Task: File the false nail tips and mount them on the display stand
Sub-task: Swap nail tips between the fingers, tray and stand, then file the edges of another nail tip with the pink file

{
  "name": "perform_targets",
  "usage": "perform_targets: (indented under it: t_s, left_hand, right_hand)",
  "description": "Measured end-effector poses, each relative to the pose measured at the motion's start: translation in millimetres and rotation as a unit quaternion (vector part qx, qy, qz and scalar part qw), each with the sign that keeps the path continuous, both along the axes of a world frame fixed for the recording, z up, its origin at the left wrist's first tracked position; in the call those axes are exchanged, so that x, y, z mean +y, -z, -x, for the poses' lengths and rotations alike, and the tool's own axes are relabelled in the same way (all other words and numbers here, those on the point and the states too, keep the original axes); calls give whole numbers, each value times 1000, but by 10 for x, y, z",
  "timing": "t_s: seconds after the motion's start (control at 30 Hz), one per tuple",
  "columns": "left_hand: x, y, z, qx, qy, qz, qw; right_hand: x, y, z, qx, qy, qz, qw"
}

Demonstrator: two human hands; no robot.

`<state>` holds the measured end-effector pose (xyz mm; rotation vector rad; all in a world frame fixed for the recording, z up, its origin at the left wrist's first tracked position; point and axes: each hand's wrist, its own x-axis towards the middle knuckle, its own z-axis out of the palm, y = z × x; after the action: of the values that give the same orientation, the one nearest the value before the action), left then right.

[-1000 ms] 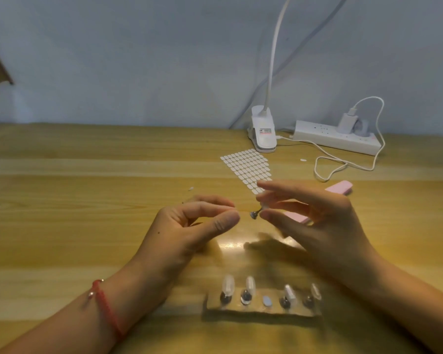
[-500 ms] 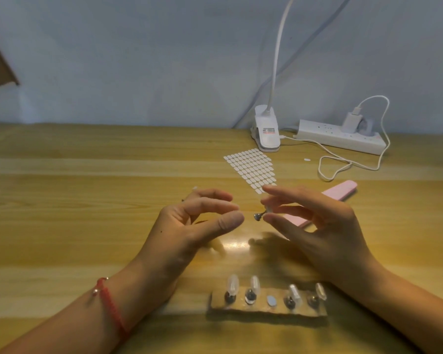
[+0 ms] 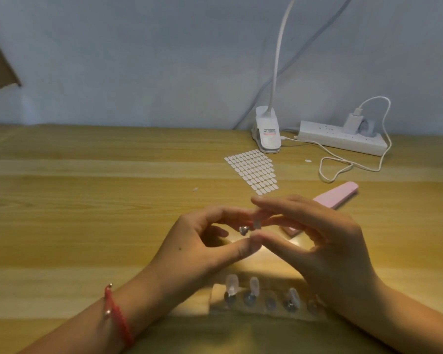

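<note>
Now the two hands meet above the tabletop point(image 3: 87, 226). The right hand point(image 3: 327, 246) pinches a translucent nail tip point(image 3: 257, 223) between thumb and fingers, with its metal peg point(image 3: 244, 229) jutting left. The left hand point(image 3: 205, 241) curls index finger and thumb round that peg; whether they actually grip it I cannot tell. Half a second ago a clear gap lay between the hands and the left one waited, loosely curled. That gap has closed and the thumbs touch. I judge this to be seating or straightening the tip on its peg before mounting. The display stand point(image 3: 216, 300) lies near, just below the hands, with tips standing either side of a bare middle slot point(image 3: 270, 302), which is likely where this one goes. The pink file point(image 3: 335, 198) and the sheet of adhesive tabs point(image 3: 252, 172) lie farther off, unmoved.
</note>
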<state>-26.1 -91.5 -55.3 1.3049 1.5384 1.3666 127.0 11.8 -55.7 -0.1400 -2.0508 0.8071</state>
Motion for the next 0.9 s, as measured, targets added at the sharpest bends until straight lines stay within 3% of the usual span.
perform_targets:
  t_s: [0.27,0.33,0.43,0.5,0.6,0.73,0.9]
  left_hand:
    - [29,26,13,-68,-38,-39,996]
    - [26,7,17,-95,-50,-41,993]
    - [14,-34,13,-104,-54,-40,992]
    - [11,-53,15,-106,-57,-39,992]
    - [8,-60,24,-111,-61,-33,991]
    - [10,-72,28,-125,-53,-48,990]
    - [34,7,24,-104,-14,-97,990]
  right_hand:
    - [107,-188,7,-59,-54,6,997]
    - [406,-375,-119,-162,-34,18,986]
    - [831,-504,-370,-418,57,-55,905]
    - [851,-435,-458,-482,67,-64,871]
    - [722,-355,-457,-434,72,-74,895]
    - [578,-556,-443,-267,78,-138,951]
    - [193,-534,-257,-194,0,-222,955]
